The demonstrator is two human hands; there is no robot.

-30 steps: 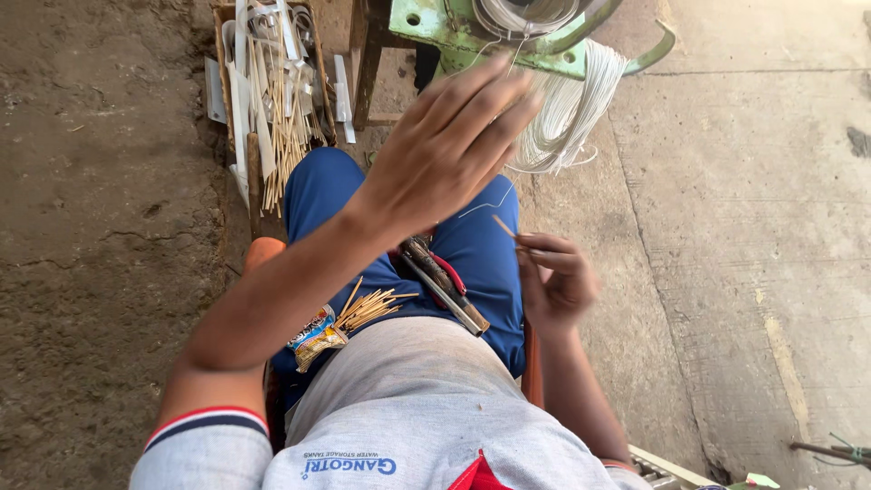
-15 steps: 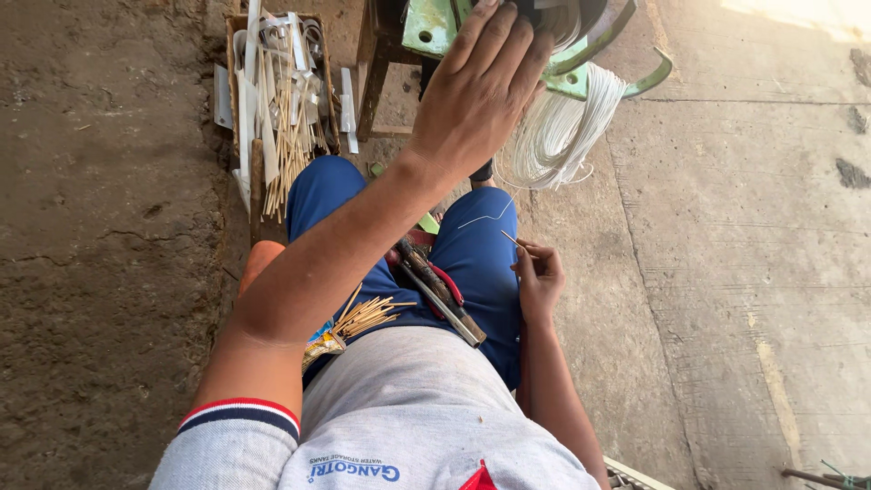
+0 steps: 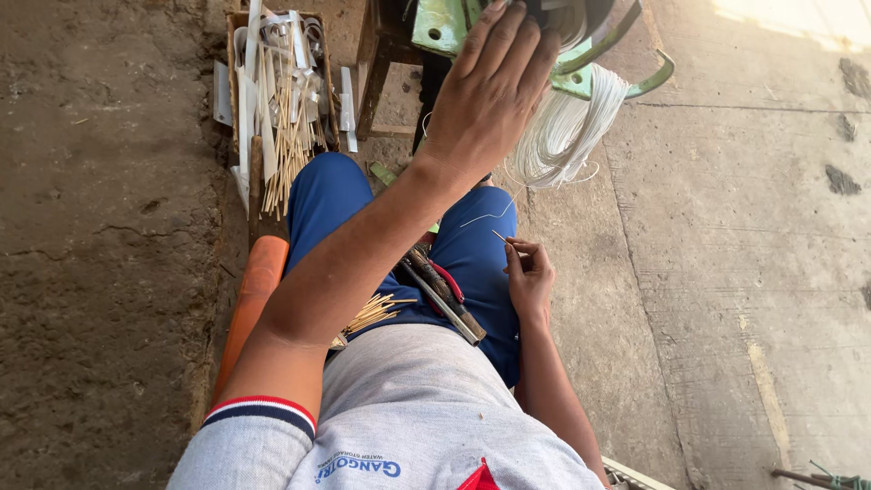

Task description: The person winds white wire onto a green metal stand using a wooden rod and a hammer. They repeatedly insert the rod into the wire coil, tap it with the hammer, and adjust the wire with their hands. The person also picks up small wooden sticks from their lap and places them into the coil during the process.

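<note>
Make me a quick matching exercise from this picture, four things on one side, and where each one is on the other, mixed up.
Things:
1. left hand
2. right hand
3. white wire coil
4. bundle of thin sticks

Places:
A. lying on the lap
B. raised up at the green metal frame
C. hanging from the frame
D. low by the knee, pinching a thin wire end

Pairs: 1-B, 2-D, 3-C, 4-A
</note>
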